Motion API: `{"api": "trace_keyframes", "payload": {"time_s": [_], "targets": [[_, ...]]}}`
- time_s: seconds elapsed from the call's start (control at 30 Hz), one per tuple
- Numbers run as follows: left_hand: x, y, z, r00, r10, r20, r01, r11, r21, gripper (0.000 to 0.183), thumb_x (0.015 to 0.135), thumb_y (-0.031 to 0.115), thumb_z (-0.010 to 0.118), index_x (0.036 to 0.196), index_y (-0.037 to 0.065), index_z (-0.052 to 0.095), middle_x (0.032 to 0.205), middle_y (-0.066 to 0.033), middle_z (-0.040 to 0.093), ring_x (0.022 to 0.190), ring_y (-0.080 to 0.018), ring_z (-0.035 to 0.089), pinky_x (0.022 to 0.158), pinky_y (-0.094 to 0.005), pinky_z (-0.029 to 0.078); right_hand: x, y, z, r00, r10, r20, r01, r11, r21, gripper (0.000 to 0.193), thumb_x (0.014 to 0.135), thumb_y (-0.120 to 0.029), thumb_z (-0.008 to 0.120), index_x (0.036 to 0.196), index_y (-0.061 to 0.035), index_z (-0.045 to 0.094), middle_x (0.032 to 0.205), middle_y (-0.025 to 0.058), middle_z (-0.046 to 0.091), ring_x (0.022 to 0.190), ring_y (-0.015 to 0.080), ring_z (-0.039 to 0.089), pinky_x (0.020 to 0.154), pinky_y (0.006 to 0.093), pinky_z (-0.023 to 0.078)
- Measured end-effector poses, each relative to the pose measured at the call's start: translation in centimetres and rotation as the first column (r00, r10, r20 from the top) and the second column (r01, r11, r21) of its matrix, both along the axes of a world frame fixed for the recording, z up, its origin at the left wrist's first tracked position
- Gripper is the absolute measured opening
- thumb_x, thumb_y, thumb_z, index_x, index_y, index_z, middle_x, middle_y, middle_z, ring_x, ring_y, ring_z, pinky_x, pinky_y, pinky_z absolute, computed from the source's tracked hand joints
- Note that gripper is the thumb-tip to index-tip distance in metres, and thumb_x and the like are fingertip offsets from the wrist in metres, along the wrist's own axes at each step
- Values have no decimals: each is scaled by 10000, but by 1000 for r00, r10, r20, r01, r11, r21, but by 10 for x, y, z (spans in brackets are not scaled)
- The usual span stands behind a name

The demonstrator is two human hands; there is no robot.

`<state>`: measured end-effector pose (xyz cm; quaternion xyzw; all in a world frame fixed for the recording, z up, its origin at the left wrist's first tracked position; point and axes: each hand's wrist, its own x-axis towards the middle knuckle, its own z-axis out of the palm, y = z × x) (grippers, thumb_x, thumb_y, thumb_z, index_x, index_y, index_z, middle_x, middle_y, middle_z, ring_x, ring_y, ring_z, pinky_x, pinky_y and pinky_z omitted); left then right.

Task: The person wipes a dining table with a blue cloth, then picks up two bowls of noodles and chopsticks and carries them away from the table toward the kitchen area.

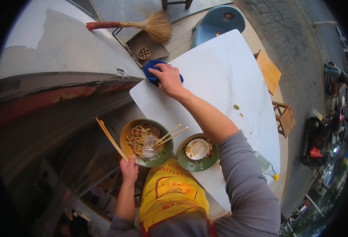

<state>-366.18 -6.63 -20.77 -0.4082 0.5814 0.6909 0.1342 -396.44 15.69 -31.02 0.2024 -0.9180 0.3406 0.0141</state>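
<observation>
My right arm stretches across the white table [217, 75]. At the table's far left edge, my right hand [170, 79] presses on a bunched blue cloth [151, 71]. Close to my body, my left hand [129, 169] grips the rim of a green bowl [164, 155] and some wooden chopsticks [112, 138], which point up and left. Leftover noodles [136, 136], a clear plastic cup [149, 146] and another pair of chopsticks [173, 135] are in that bowl. A second green bowl [199, 165] stands on the table to its right, with a small white bowl [197, 149] inside.
A bottle with a yellow cap [265, 166] lies by the table's right edge, partly behind my sleeve. Food scraps [236, 106] dot the tabletop. Beyond it are a blue bin [217, 25], a broom [154, 27] and a dustpan [148, 45]. Wooden stools [269, 71] stand at the right.
</observation>
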Motion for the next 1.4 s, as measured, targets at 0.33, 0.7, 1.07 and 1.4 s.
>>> {"api": "trace_keyframes", "payload": {"time_s": [0.33,0.7,1.07,1.4], "targets": [[34,-33,23,994,99,-51,-99,995,4,119,966,67,535,1078,43,567,803,8,562,491,-31,403,376,-194,293,98,63,27,589,789,172,-803,596,16,180,706,-99,668,802,-233,741,1010,1,596,1099,239,535,1004,419,378],[-15,21,-27,982,159,-107,-144,980,137,75,958,62,545,1029,53,569,798,11,558,490,-33,383,375,-204,248,79,264,47,918,-85,386,-27,961,275,450,653,164,539,895,-143,762,1140,42,637,1119,283,546,978,376,421],[-7,41,-29,997,31,-75,-22,993,112,86,969,49,536,1050,54,563,803,21,561,492,-18,375,391,-197,252,72,294,49,922,-289,259,289,956,38,528,637,203,456,961,-95,747,1171,101,639,1109,310,574,983,362,478],[-96,76,-45,960,-151,-236,194,965,174,122,972,98,573,1065,20,575,733,18,550,453,-30,374,398,-217,288,148,296,41,817,-404,412,495,858,-140,521,660,184,434,1019,-54,727,1119,82,630,1064,257,602,956,320,482]]}}
